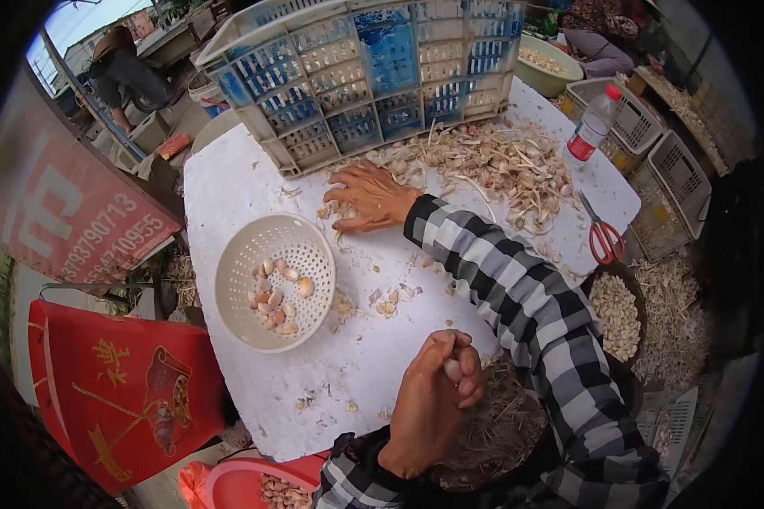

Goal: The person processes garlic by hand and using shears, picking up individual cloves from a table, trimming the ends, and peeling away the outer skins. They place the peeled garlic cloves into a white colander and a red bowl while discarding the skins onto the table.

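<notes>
On the flat white surface (373, 271), a round cream perforated plastic colander (316, 310) holds pinkish garlic cloves (276, 297). The right hand (369, 199), its grip spread wide, lies palm down beside a grey-and-blue slatted plastic crate (382, 76). The left hand (433, 403) has its grip closed on a small pale-pink garlic clove (453, 371). Farther right are dry stemmed garlic (501, 165), red-handled metal scissors (605, 241) and a clear red-capped plastic bottle (594, 123).

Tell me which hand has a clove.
Left hand: a clove shows in its curled fingers. The right hand is spread palm-down by the large crate.
</notes>
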`<state>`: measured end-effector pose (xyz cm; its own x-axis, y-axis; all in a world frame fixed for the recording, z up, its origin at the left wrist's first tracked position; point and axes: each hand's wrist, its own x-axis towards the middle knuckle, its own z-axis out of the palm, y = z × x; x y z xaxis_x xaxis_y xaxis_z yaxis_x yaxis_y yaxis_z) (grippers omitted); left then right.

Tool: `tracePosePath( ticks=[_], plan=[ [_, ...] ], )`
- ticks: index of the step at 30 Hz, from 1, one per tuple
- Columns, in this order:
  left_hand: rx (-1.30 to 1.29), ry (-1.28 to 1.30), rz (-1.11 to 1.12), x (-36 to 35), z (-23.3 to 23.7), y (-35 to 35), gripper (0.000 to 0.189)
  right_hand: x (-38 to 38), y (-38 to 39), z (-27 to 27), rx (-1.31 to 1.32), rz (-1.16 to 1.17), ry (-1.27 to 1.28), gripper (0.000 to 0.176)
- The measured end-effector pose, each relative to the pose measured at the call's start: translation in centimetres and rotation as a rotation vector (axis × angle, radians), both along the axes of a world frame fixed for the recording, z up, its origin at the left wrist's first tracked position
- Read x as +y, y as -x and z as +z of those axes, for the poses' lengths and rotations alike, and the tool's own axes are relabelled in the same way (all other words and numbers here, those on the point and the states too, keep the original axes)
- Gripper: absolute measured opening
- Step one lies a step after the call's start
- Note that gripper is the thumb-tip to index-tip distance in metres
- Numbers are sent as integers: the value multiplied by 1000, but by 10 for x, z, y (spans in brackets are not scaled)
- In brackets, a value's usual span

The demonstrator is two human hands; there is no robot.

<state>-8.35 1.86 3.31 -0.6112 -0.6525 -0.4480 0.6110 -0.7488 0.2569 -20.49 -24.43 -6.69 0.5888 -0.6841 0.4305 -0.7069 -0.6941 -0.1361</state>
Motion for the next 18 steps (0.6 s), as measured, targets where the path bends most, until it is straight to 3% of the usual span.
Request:
tracePosePath(
  ticks=[3, 7, 9, 16, 18],
  plan=[
    [23, 12, -10, 0, -3, -10, 21, -28, 4, -5, 219, -89, -227, 60],
    [-9, -9, -24, 0, 2, -13, 21, -23, 50, 7, 210, -147, -336, 57],
    [-4, 1, -14, 1, 4, -11, 21, -5, 66, 10, 216, -284, -326, 55],
    [-17, 49, -7, 4, 6, -4, 19, 91, 105, 13, 191, -112, -396, 49],
    [-14, 49, 9, 3, 3, -4, 18, 106, 101, 21, 159, -52, -359, 39]
  ],
)
